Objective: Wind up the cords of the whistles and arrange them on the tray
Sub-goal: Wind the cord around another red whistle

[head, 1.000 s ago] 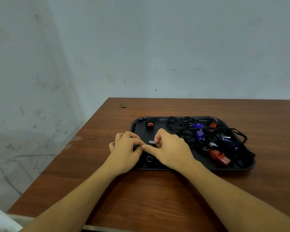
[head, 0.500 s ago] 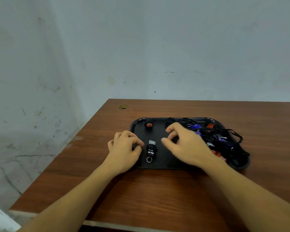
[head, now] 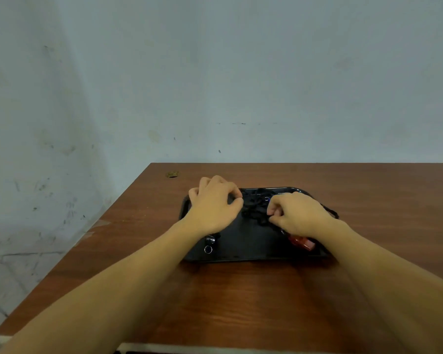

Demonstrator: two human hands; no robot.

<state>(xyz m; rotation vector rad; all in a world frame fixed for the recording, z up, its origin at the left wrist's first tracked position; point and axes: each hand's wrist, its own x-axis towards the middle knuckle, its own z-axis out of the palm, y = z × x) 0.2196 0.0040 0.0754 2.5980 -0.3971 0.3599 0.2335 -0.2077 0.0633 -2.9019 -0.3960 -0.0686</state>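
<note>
The right hand (head: 298,217) covered most of the whistle pile at centre right, leaving only a red whistle (head: 301,242) partly showing below it, and its grip on the black cords (head: 255,208) was too blurred to confirm. The left hand (head: 215,204) hid the upper left corner of the tray (head: 241,255), and its forearm overlapped a black whistle (head: 210,241). The table (head: 241,302) was cut off at the right and bottom edges.

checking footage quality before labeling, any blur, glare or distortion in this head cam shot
Head view: soft overall, so the tangled cords between the left hand and right hand merge into the black tray; flat dim light, only faint shadows under the forearms, no glare; wide-angle stretch enlarges the forearms at the bottom edge.
</note>
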